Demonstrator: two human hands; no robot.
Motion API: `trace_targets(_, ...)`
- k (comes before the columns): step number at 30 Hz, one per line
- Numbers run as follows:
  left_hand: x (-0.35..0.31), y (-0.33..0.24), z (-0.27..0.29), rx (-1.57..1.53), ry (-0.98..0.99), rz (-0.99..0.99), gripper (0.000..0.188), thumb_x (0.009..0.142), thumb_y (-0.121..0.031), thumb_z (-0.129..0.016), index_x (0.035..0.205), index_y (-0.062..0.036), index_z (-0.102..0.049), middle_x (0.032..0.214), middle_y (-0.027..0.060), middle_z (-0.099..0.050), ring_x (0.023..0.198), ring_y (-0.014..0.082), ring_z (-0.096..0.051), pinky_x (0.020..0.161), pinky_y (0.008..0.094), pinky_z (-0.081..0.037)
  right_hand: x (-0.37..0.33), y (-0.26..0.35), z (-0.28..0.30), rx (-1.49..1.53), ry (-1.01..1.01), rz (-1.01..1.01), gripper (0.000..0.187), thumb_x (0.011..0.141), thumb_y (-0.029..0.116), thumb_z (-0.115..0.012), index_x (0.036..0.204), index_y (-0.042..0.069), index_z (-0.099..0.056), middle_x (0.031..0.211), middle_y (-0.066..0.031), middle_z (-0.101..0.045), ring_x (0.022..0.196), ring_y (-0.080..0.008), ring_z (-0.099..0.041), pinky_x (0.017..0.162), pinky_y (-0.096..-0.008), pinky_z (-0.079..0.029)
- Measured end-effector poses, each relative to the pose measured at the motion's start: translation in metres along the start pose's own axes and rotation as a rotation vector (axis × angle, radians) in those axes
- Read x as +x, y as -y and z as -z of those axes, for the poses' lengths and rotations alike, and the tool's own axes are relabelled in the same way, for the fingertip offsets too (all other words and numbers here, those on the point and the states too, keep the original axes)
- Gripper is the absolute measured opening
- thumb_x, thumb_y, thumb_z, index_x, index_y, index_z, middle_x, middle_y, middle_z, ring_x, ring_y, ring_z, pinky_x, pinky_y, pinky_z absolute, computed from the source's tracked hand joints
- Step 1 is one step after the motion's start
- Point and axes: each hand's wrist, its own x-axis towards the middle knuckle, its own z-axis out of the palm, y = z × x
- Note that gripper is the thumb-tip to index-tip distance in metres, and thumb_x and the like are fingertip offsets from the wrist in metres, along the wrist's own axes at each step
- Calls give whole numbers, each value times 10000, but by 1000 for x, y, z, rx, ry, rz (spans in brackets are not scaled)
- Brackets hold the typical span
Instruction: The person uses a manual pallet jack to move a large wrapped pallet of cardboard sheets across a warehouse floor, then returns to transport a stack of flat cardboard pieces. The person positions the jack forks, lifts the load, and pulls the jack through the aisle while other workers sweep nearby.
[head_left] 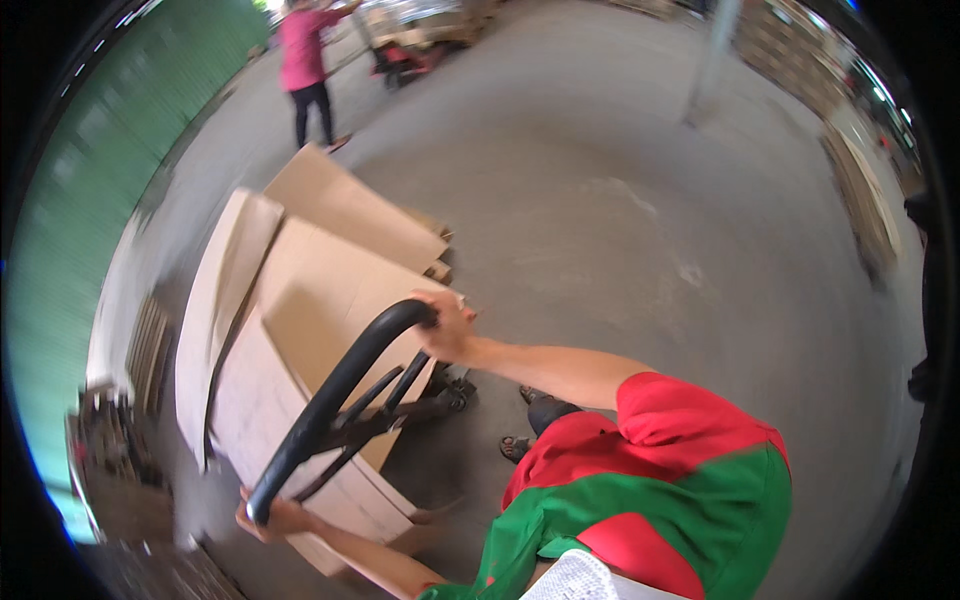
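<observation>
Both my hands grip the black curved handle point(335, 385) of what looks like a pallet jack. My left hand point(272, 516) is wrapped round the handle's lower left end. My right hand point(447, 326) closes round the other end, with that arm stretched out. Just beyond the handle lies a stack of large pale brown sheets point(320, 270), seemingly cardboard or board, with some bent or overlapping at the left. Bits of wooden pallet point(438, 270) show under the stack's right edge. The jack's dark metal shaft point(400, 412) runs down between my hands, and its lower part is partly hidden.
A person in a pink top point(302, 48) stands at the far left beside a red pallet jack point(405, 62) with a load. A green corrugated wall point(100, 150) runs along the left, near stacked scrap point(120, 450). A grey post point(712, 60) and flat stacks point(858, 200) stand right.
</observation>
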Motion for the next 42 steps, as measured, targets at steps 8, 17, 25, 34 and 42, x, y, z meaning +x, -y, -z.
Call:
trace_targets(8, -68, 47, -37, -519, 251, 456, 366, 938, -393, -658, 1058, -49, -634, 735, 132, -657, 619, 235, -618, 585, 428, -552, 22, -27, -6, -48, -23, 37, 100, 794, 68, -667, 848, 20, -599, 641, -98, -486, 581, -166, -459, 534, -345, -370)
trace_targets(17, -113, 72, -80, -700, 225, 861, 205, 1013, -282, -557, 856, -170, -488, 620, -89, -305, 523, 30, -307, 451, 215, -242, 15, -92, -19, -162, -95, -28, 139, 857, 140, -664, 887, 7, -689, 647, -79, -585, 599, -134, -524, 540, -352, -427)
trace_targets(25, -201, 8, 17, -658, -49, 484, 259, 940, -248, -588, 991, -11, -496, 734, 51, -556, 524, 94, -476, 457, 256, -349, 25, -155, -29, -60, -46, 439, 112, 851, 112, -615, 879, 9, -648, 731, 2, -608, 643, -85, -574, 579, -276, -454)
trace_targets(34, -227, -10, 84, -925, 53, 464, 280, 1017, -378, -493, 828, -185, -421, 705, -35, -409, 602, 116, -367, 597, 282, -396, 20, -182, -51, -9, 48, 98, 104, 907, 62, -607, 861, -20, -651, 734, -5, -611, 628, -96, -534, 582, -282, -438)
trace_targets(42, -227, 3, 109, -474, -211, 251, 185, 972, -155, -522, 848, -62, -421, 576, 6, -413, 472, 94, -388, 444, 237, -354, -31, -139, -55, 74, 99, 289, 133, 926, 86, -596, 826, 2, -621, 702, -2, -589, 550, -46, -523, 465, -198, -384)
